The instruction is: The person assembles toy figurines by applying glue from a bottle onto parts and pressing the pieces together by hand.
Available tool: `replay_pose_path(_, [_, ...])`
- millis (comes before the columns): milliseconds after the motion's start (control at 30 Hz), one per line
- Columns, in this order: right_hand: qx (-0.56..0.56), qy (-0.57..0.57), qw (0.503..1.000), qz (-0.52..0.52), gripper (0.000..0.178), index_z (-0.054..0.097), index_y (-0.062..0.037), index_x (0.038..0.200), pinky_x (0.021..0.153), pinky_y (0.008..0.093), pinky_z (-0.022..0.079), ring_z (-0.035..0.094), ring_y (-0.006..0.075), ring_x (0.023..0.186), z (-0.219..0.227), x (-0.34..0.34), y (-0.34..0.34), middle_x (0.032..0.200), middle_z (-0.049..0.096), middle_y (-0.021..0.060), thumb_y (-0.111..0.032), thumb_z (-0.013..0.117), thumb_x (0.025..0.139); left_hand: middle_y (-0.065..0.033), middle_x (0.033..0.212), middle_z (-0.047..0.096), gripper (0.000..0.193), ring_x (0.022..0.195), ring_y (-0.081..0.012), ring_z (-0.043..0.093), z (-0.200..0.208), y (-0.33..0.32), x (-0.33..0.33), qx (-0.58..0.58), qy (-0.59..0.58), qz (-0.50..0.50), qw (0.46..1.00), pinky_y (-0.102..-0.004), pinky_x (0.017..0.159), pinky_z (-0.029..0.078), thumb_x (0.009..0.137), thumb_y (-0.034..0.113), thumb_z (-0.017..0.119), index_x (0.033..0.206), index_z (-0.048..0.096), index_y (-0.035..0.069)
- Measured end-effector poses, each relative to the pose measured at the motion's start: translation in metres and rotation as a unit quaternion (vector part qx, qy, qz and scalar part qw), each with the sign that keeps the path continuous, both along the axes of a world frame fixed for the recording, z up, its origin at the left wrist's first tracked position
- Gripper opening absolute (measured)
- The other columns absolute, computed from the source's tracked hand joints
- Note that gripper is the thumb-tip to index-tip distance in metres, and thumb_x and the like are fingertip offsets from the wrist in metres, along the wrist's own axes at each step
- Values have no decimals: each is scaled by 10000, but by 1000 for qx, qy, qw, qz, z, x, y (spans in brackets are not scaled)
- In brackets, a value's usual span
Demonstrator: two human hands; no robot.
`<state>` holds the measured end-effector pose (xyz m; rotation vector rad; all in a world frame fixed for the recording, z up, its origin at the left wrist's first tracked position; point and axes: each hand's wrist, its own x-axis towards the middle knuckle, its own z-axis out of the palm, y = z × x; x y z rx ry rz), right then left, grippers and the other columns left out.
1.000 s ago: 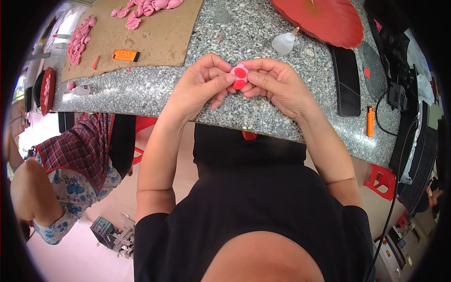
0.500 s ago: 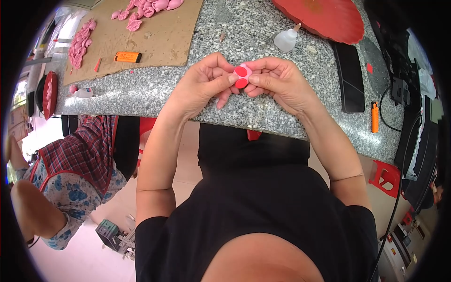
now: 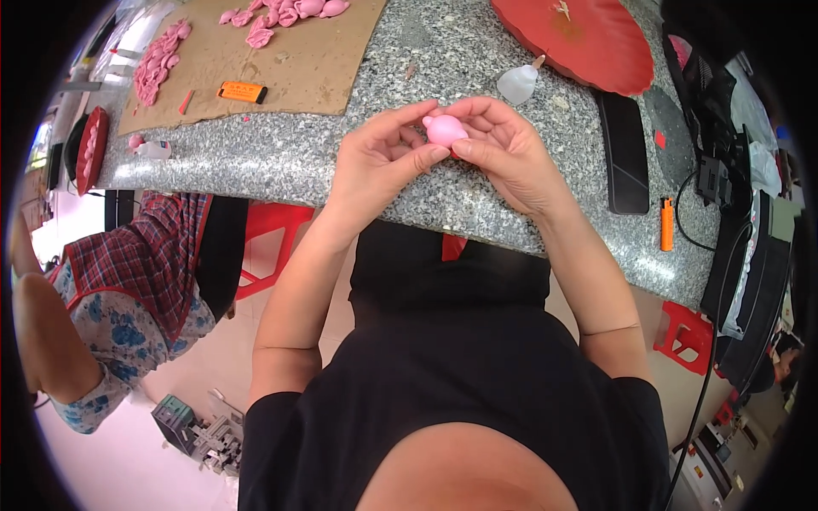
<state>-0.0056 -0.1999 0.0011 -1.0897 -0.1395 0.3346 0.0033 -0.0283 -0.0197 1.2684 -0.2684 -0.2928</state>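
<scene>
A small glossy pink figure with a rounded body and a little knob on one side is held just above the grey speckled stone counter. My left hand pinches it between thumb and bent fingers from the left. From the right, my right hand grips it with the thumb at its lower edge. A bit of red shows under the figure beside the right thumb; its underside is otherwise hidden. Beyond my right hand lies a translucent white squeeze bottle with a brownish tip.
Cardboard at the far left bears several pink pieces and an orange lighter. A red scalloped tray, black phone and second lighter lie right. A small bottle and a person in plaid are left.
The pink figure has been turned over in my fingers: its two red ovals faced up before, and its plain pink rounded side does now. The whole view has shifted slightly.
</scene>
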Motion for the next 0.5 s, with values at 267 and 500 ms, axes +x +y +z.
replay_pose_path(267, [-18, -27, 999, 5, 296, 519, 17, 1066, 861, 274, 459, 541, 165, 1005, -1, -3, 3, 1063, 551, 112, 25, 586, 778, -83, 984, 543, 303, 837, -112, 567, -7, -3, -6, -26, -93, 63, 993, -207, 711, 504, 727, -58, 639, 1017, 567, -14])
replay_pose_path(500, [-46, -41, 998, -8, 274, 524, 28, 1033, 850, 265, 470, 552, 165, 984, 0, -3, 3, 1045, 557, 106, 41, 598, 769, -91, 998, 547, 297, 861, -130, 575, -4, -4, -7, 15, -129, 64, 989, -226, 724, 510, 714, -76, 631, 997, 575, -5])
